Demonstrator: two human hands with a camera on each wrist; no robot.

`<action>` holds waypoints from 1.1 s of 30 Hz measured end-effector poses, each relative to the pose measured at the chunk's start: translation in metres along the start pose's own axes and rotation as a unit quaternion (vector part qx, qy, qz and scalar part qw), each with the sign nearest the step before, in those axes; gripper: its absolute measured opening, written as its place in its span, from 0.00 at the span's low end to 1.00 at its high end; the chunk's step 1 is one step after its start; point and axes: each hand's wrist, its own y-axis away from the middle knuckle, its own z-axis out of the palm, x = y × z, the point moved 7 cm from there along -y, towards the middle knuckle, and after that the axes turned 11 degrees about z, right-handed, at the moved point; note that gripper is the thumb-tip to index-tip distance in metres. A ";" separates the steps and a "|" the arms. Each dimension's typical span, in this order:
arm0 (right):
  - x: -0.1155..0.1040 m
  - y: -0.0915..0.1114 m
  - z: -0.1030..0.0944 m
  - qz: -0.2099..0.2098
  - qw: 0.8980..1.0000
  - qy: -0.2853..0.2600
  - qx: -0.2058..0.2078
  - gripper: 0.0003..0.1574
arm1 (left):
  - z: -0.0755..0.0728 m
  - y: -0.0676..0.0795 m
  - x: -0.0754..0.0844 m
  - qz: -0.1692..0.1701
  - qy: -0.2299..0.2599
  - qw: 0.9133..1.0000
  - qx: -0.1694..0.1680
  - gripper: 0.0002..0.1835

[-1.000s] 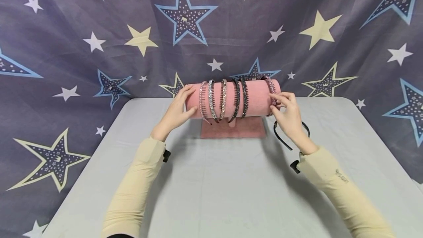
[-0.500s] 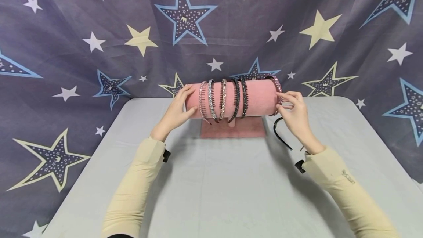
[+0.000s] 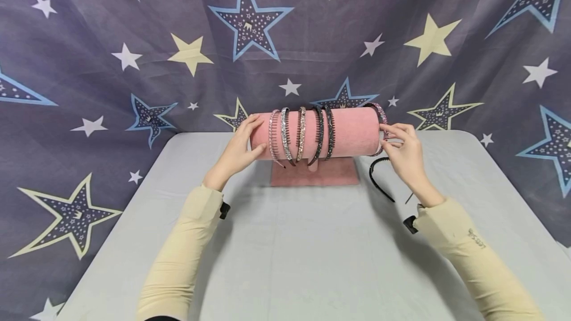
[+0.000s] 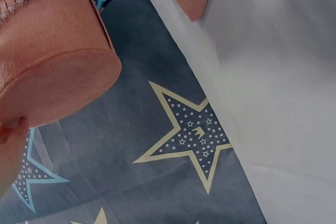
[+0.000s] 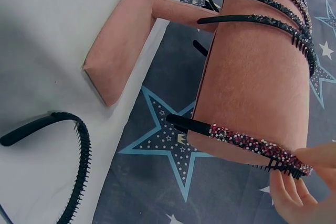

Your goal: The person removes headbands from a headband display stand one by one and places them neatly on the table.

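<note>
A pink padded display stand [image 3: 354,133], a horizontal roll on a short post, stands toward the back of the table. My left hand [image 3: 238,150] grips the roll's left end, thumb in front and fingers over the top. At the other end, my right hand [image 3: 406,155] pinches a headband with pink and dark glitter [image 5: 257,145] between thumb and fingers. That headband sits right at the roll's right edge, its arc standing partly past the end. Several other headbands hang along the roll: pale pink, silver glitter [image 3: 285,135], multicoloured glitter [image 3: 302,135] and dark ones [image 3: 330,133].
A black toothed headband [image 5: 82,156] lies on the white-covered table [image 3: 276,251], below my right hand. The stand's flat pink base [image 3: 308,177] rests under the roll. Behind the table hangs a dark curtain [image 3: 267,78] printed with stars.
My right hand has moved right, sliding the pink glitter headband along the roll to its right end. The left hand and the other headbands have stayed in place.
</note>
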 end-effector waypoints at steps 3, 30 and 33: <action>0.003 -0.002 -0.002 0.001 1.000 0.006 0.003 0.22 | 0.000 0.000 0.000 0.001 0.000 1.000 0.000 0.31; 0.031 -0.010 -0.039 0.062 0.997 0.039 0.012 0.23 | 0.000 -0.001 0.000 -0.001 0.002 1.000 0.001 0.31; 0.035 -0.011 -0.044 0.069 0.997 0.038 0.013 0.24 | 0.000 -0.001 0.000 0.000 0.003 1.000 0.001 0.31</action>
